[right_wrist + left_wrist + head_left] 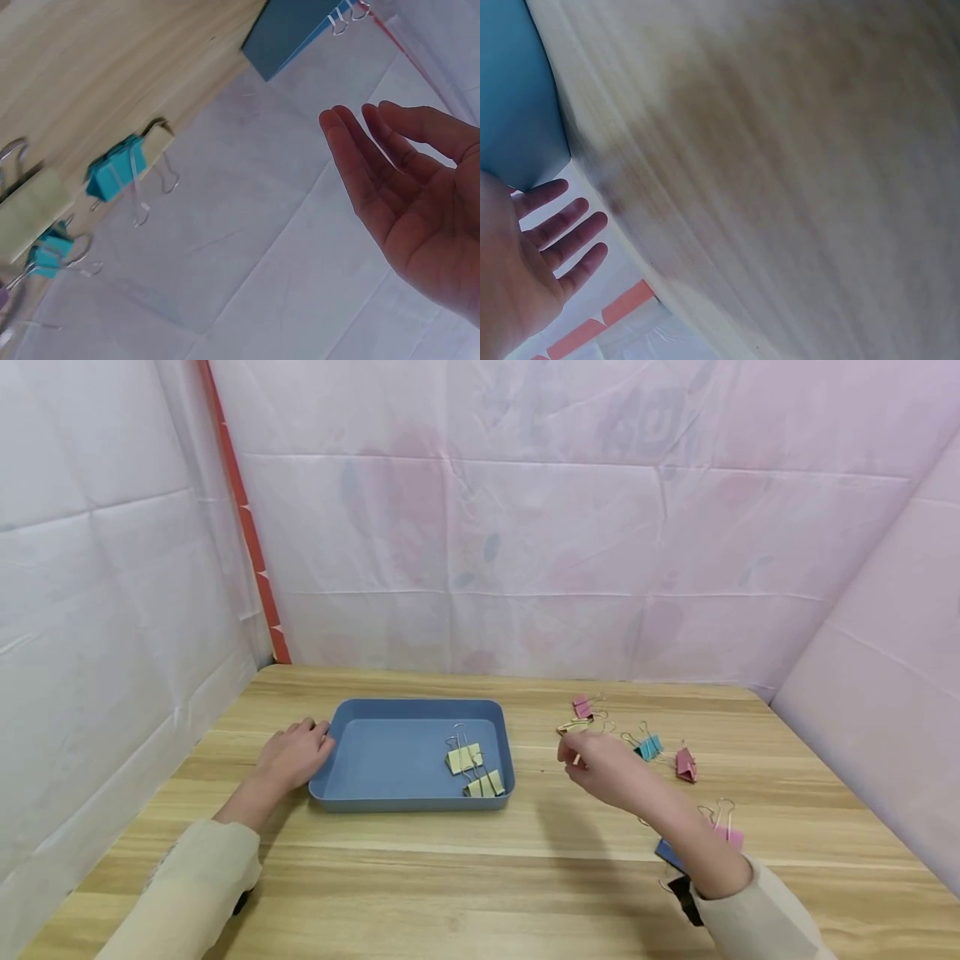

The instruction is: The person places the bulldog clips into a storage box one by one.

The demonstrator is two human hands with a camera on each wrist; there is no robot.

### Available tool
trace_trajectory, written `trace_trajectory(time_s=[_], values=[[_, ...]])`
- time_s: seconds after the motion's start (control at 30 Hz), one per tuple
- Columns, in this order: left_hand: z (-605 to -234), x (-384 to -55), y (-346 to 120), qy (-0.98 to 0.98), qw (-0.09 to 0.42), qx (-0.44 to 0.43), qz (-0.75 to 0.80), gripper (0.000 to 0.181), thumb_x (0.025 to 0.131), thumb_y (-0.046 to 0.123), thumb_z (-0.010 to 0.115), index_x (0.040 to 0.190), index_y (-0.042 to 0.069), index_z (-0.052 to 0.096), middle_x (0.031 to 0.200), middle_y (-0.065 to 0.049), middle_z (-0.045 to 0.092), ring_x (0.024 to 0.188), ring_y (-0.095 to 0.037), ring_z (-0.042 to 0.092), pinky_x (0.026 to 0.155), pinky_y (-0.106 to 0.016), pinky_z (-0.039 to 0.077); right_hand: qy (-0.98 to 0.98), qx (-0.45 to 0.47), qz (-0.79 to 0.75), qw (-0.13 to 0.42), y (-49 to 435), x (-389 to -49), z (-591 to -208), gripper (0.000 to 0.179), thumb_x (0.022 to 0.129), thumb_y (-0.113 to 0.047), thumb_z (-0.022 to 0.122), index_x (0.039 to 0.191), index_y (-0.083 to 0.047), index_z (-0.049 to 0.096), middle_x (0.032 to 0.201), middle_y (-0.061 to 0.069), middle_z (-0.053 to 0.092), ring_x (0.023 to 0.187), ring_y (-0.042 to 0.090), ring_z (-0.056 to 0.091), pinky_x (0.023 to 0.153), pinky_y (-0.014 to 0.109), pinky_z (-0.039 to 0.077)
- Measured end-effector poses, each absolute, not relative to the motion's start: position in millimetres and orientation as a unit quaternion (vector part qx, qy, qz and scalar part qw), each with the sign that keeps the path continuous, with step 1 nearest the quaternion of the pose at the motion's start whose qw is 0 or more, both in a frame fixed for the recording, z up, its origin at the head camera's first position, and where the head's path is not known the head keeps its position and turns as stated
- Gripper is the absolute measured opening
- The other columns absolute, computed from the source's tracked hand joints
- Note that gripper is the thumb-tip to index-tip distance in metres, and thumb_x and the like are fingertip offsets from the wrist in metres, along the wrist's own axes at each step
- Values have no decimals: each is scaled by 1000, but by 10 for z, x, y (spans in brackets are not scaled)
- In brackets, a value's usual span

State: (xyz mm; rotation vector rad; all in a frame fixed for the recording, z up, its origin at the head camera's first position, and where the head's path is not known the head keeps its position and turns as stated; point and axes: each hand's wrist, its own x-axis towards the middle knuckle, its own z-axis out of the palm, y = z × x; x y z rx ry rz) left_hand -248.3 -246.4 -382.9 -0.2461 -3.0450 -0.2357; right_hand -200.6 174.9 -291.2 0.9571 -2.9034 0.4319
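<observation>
My left hand (292, 755) touches the left rim of a blue rectangular tray (386, 762), its fingers relaxed. Two yellow binder clips lie in the tray's front right corner, a rear one (465, 758) and a front one (486, 785). Over the table right of the tray hovers my right hand (611, 770), fingers loosely bent and nothing in them. Closest to it are a yellow binder clip (576, 725) just beyond the fingers and a teal binder clip (648, 747). The right wrist view shows its empty palm (427, 217), away from a teal clip (116, 169).
A pink clip (582, 708) lies farther back, a dark red one (686, 764) to the right. Blue (667, 853), pink (732, 837) and black (684, 897) clips lie near my right forearm, partly covered. White sheets (555, 543) stand behind the wooden table (450, 877).
</observation>
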Motion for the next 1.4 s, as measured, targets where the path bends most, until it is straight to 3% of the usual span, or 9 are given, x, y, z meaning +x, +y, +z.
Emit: trace_trajectory(time_s=[0.3,1.07,1.4], values=[[-3812,-2479,-2453,-993,40,-81,-78,49,95,26,32,127,-8,47,124,-29,45,113,-43,43,89,-56,35,-944,291,153,16,2058,-1877,-2946,13,81,4,60,83,-8,59,78,-3,58,70,16,60,60,29,50],[-3828,-2477,-2464,-992,43,-82,-81,48,95,24,32,126,-8,48,123,-28,46,111,-43,44,87,-56,36,-952,258,156,54,2642,-1624,-3183,15,76,5,65,82,-7,59,77,-3,59,66,13,58,59,28,49],[-3842,-2483,-2473,-992,47,-84,-85,48,95,24,32,126,-8,48,123,-28,46,110,-44,45,86,-56,37,-970,217,109,-29,2832,-1573,-3336,17,75,-6,72,85,-7,59,82,0,59,74,22,58,62,37,48]])
